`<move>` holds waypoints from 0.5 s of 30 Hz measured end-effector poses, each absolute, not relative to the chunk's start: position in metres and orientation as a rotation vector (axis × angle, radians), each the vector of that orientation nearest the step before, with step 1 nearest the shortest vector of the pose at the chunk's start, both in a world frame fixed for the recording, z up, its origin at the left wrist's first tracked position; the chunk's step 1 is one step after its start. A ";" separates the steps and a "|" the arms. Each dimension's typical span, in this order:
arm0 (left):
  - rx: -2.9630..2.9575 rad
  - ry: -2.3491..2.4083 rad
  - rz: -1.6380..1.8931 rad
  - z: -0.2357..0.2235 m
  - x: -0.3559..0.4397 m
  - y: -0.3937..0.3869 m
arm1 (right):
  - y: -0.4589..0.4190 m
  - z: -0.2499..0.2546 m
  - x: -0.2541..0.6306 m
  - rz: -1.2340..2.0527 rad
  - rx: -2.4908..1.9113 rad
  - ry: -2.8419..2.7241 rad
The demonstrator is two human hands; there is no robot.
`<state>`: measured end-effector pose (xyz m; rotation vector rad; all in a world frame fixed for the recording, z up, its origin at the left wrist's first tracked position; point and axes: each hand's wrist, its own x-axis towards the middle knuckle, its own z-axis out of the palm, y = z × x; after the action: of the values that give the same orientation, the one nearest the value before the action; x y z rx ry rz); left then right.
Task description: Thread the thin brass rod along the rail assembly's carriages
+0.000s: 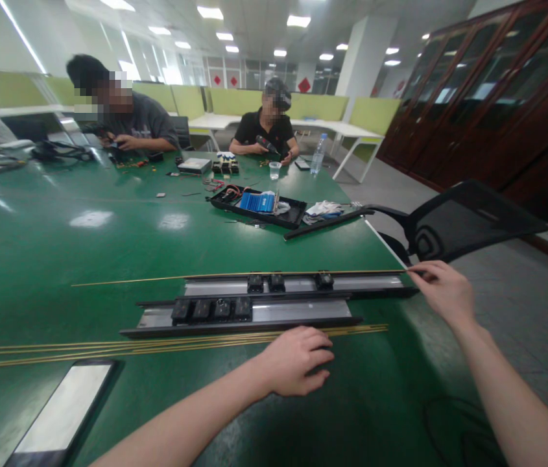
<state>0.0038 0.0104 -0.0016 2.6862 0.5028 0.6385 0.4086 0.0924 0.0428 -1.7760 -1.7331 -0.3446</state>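
Two long black and silver rails lie side by side on the green table (59, 259). The near rail (239, 318) carries several black socket blocks, and the far rail (297, 285) carries three. My left hand (297, 360) rests on the table just in front of the near rail, fingers curled over the thin brass rods (132, 347) that run along the table. My right hand (443, 288) pinches the right tip of a single brass rod (205, 277) that lies along the far rail.
A phone (59, 408) lies at the near left. A black tray (259, 204) with a blue part sits mid-table, and a black chair (458, 224) stands to the right. Two people work at the far end near a cup (274, 170) and a bottle (319, 154).
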 end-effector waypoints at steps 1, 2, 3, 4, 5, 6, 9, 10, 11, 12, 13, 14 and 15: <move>2.685 0.503 0.640 -0.002 0.004 0.010 | 0.092 0.043 0.409 -0.350 -1.780 -1.736; 2.682 0.503 0.640 -0.002 0.004 0.010 | 0.092 0.044 0.409 -0.357 -1.785 -1.739; 2.680 0.503 0.639 -0.002 0.004 0.010 | 0.092 0.044 0.410 -0.363 -1.793 -1.740; 2.678 0.502 0.637 -0.002 0.004 0.010 | 0.092 0.045 0.410 -0.370 -1.801 -1.740; 2.676 0.501 0.636 -0.002 0.004 0.010 | 0.092 0.045 0.411 -0.376 -1.809 -1.739; 2.674 0.500 0.636 -0.002 0.004 0.010 | 0.092 0.045 0.412 -0.379 -1.815 -1.737; 2.675 0.501 0.642 -0.002 0.004 0.010 | 0.092 0.045 0.414 -0.379 -1.832 -1.733; 2.679 0.502 0.645 -0.002 0.004 0.010 | 0.092 0.045 0.414 -0.378 -1.837 -1.733; 2.684 0.502 0.648 -0.002 0.004 0.010 | 0.091 0.046 0.414 -0.377 -1.842 -1.730; 2.689 0.502 0.651 -0.002 0.004 0.010 | 0.091 0.046 0.415 -0.377 -1.846 -1.730; 2.692 0.501 0.653 -0.002 0.004 0.010 | 0.091 0.046 0.415 -0.381 -1.851 -1.731; 2.694 0.499 0.654 -0.003 0.004 0.011 | 0.091 0.047 0.416 -0.390 -1.857 -1.734; 2.695 0.497 0.653 -0.003 0.004 0.011 | 0.092 0.047 0.416 -0.401 -1.864 -1.739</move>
<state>0.0041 0.0107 -0.0030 2.6951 0.4969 0.6530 0.4159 0.0917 0.0468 -1.8636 -1.7386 -0.4006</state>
